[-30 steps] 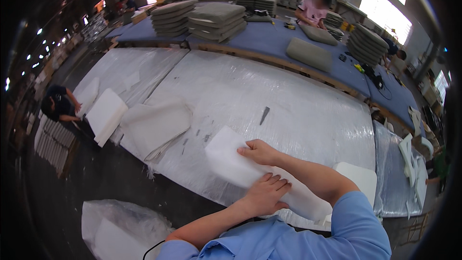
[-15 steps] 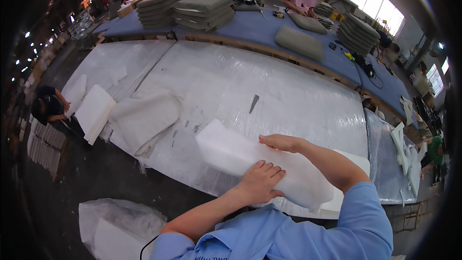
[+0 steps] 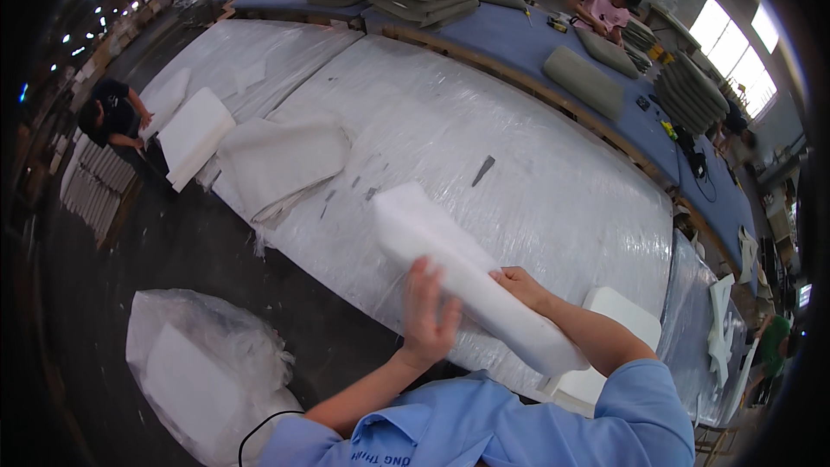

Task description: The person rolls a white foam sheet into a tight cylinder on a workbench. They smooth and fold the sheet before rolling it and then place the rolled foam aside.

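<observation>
White pad (image 3: 474,281) between both hands' fingers (image 3: 417,290)

Here on my feed, the bare left hand (image 3: 430,316) is up, fingers spread and pointing to the far side, blurred at the tips. Its bare left forearm (image 3: 367,393) slants in from the near left. Now over to the right: the bare right hand (image 3: 522,285) points left, some fingers hidden from me, and the bare right forearm (image 3: 598,330) angles out of a short light-blue cloth sleeve (image 3: 644,402).
</observation>
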Tool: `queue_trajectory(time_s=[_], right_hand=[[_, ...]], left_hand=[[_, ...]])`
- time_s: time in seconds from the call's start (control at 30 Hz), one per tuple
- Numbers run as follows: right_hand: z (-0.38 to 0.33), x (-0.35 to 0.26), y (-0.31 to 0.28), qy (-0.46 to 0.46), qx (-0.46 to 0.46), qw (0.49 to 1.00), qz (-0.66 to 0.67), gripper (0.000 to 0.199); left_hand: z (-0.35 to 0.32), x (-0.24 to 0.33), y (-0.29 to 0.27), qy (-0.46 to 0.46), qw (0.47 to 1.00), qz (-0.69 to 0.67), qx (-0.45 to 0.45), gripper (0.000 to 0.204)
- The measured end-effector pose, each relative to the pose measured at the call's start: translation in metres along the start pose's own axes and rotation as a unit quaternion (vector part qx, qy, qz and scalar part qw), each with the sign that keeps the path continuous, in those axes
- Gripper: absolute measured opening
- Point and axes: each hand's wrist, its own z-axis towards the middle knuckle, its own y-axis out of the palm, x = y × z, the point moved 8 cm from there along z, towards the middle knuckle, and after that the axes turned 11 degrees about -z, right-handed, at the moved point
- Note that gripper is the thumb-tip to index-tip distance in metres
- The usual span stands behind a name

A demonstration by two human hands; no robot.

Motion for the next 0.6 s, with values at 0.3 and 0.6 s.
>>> queue_trajectory(time_s=[0.3, 0.6], right_hand=[[-0.020, 0.003, 0.002, -0.025, 0.058, 0.998, -0.021, 0.048], [-0.045, -0.019, -0.009, -0.111, 0.149, 0.982, 0.037, 0.043]], left_hand=[[-0.081, -0.060, 0.043, -0.296, 0.827, -0.310, 0.363, 0.065], [-0.063, -0.080, 0.151, -0.321, 0.803, -0.462, 0.197, 0.040]])
